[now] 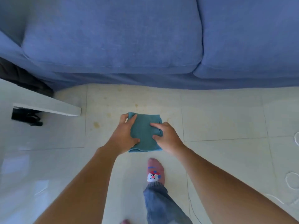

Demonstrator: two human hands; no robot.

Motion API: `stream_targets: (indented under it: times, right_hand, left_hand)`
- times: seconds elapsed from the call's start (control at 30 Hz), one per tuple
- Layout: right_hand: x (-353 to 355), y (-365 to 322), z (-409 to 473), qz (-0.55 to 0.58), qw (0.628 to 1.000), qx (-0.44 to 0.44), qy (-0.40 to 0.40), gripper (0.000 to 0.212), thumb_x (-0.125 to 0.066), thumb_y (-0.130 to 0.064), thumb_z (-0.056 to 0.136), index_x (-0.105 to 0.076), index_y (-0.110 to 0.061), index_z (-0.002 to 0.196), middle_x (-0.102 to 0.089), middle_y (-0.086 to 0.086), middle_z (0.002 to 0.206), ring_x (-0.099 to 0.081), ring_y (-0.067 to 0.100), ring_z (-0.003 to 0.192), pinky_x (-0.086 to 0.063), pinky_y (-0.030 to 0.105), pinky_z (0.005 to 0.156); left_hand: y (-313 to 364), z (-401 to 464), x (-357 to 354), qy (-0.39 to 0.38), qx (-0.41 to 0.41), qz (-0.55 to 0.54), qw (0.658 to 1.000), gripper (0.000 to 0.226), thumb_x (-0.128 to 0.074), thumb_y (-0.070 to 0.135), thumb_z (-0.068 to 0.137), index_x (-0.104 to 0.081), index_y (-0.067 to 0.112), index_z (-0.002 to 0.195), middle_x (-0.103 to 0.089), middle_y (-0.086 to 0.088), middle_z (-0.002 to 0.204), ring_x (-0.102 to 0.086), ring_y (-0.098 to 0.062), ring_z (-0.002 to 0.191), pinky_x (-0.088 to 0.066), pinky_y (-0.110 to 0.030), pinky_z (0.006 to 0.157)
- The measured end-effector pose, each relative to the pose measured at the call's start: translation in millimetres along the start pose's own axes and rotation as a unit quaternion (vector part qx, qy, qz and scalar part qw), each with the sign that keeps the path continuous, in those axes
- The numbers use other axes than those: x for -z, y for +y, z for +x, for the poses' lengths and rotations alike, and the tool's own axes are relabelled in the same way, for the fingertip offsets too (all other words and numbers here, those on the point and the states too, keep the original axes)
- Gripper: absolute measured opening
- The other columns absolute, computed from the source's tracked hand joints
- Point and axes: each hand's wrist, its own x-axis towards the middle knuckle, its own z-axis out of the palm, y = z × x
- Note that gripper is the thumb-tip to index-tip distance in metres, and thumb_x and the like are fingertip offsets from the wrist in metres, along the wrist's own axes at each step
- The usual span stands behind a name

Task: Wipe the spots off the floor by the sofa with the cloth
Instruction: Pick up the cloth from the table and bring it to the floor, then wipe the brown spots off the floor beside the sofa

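A folded teal cloth is held in front of me above the pale tiled floor. My left hand grips its left side, thumb on top near the lower edge. My right hand grips its right side, fingers curled over the top. Yellowish-brown spots dot the tiles between the cloth and the blue sofa, with more faint spots just beyond the cloth. Whether the cloth touches the floor cannot be told.
A white table edge juts in from the left, with a dark object beneath it. My foot in a pink patterned sock stands just behind the cloth. A thin white cord loops on the floor at the right.
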Motion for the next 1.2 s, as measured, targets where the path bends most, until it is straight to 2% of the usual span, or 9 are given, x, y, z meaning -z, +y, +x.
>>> stream_targets:
  times: [0.37, 0.53, 0.67, 0.73, 0.77, 0.87, 0.97, 1.1, 1.2]
  right_hand:
    - [-59.2, 224.5, 119.5, -0.091, 0.992, -0.017, 0.083, 0.053, -0.051, -0.014, 0.103, -0.039, -0.021, 0.154, -0.039, 0.003, 0.127, -0.054, 0.019, 0.108, -0.046, 0.027, 0.098]
    - [-95.7, 254.9, 149.1, -0.134, 0.986, -0.013, 0.101, 0.057, -0.049, -0.020, 0.102, -0.034, -0.026, 0.156, -0.039, 0.005, 0.138, -0.060, 0.026, 0.109, -0.051, 0.033, 0.095]
    - [-103.7, 244.1, 152.1, -0.288, 0.936, 0.004, 0.202, 0.050, -0.059, -0.029, 0.089, -0.057, -0.023, 0.139, -0.044, 0.006, 0.130, -0.050, 0.028, 0.110, -0.051, 0.040, 0.082]
    - [-99.3, 244.0, 151.2, -0.349, 0.895, 0.055, 0.274, 0.039, -0.064, -0.029, 0.080, -0.069, -0.015, 0.116, -0.045, 0.007, 0.132, -0.043, 0.032, 0.117, -0.046, 0.042, 0.091]
    - [-98.5, 246.6, 152.2, -0.352, 0.887, 0.083, 0.288, 0.039, -0.065, -0.028, 0.079, -0.068, -0.013, 0.115, -0.044, 0.008, 0.140, -0.040, 0.034, 0.127, -0.043, 0.045, 0.100]
    - [-111.0, 250.9, 153.5, -0.307, 0.928, 0.138, 0.161, 0.062, -0.054, -0.034, 0.098, -0.035, -0.021, 0.155, -0.014, 0.005, 0.168, -0.006, 0.029, 0.156, -0.017, 0.044, 0.125]
    - [-135.7, 260.0, 156.9, -0.323, 0.934, 0.126, 0.089, 0.067, -0.036, -0.047, 0.105, 0.001, -0.040, 0.161, 0.019, -0.009, 0.169, 0.022, 0.018, 0.154, 0.010, 0.040, 0.125]
    - [-145.9, 270.8, 155.3, -0.272, 0.947, 0.062, 0.159, 0.069, -0.039, -0.049, 0.100, -0.004, -0.043, 0.159, 0.016, -0.012, 0.169, 0.021, 0.017, 0.154, 0.012, 0.041, 0.125]
    - [-135.9, 253.0, 166.4, -0.292, 0.947, -0.002, 0.137, 0.077, -0.042, -0.047, 0.096, 0.003, -0.044, 0.159, 0.020, -0.007, 0.169, 0.020, 0.027, 0.154, 0.009, 0.051, 0.124]
  left_hand:
    - [-106.4, 171.7, -196.5, -0.029, -0.093, 0.102, 0.990, 0.097, -0.071, 0.002, 0.084, -0.011, 0.016, 0.159, -0.007, 0.007, 0.153, -0.047, -0.018, 0.124, -0.047, -0.023, 0.100]
    - [-150.6, 199.1, -217.3, -0.011, -0.110, 0.095, 0.989, 0.094, -0.073, 0.001, 0.082, -0.019, 0.017, 0.157, -0.008, 0.012, 0.149, -0.049, -0.012, 0.110, -0.048, -0.013, 0.083]
    - [-162.4, 200.8, -214.8, 0.040, -0.133, 0.172, 0.975, 0.093, -0.078, 0.020, 0.081, -0.023, 0.018, 0.156, -0.007, 0.007, 0.153, -0.042, -0.023, 0.128, -0.051, -0.032, 0.098]
    - [-166.0, 187.9, -211.9, 0.102, -0.139, 0.230, 0.958, 0.091, -0.078, 0.038, 0.078, -0.029, 0.024, 0.153, -0.010, 0.006, 0.153, -0.033, -0.023, 0.131, -0.049, -0.037, 0.101]
    - [-169.3, 179.0, -210.4, 0.132, -0.135, 0.241, 0.952, 0.089, -0.077, 0.046, 0.077, -0.031, 0.026, 0.152, -0.012, 0.006, 0.154, -0.029, -0.023, 0.133, -0.045, -0.037, 0.105]
    - [-194.8, 149.8, -207.9, 0.147, -0.111, 0.271, 0.945, 0.099, -0.064, 0.067, 0.078, -0.020, 0.024, 0.156, -0.006, 0.003, 0.163, -0.011, -0.023, 0.149, -0.024, -0.038, 0.118]
    - [-225.1, 136.0, -210.0, 0.110, -0.095, 0.345, 0.927, 0.109, -0.052, 0.079, 0.077, -0.003, 0.027, 0.159, 0.009, 0.002, 0.167, 0.010, -0.024, 0.154, -0.008, -0.043, 0.125]
    - [-230.4, 138.9, -207.2, 0.079, -0.059, 0.364, 0.926, 0.108, -0.055, 0.078, 0.078, 0.004, 0.036, 0.158, 0.019, 0.007, 0.166, 0.018, -0.026, 0.153, -0.008, -0.049, 0.125]
    - [-220.2, 138.9, -205.4, 0.022, -0.019, 0.372, 0.928, 0.113, -0.064, 0.069, 0.079, 0.009, 0.034, 0.157, 0.025, 0.006, 0.165, 0.019, -0.029, 0.152, -0.012, -0.054, 0.123]
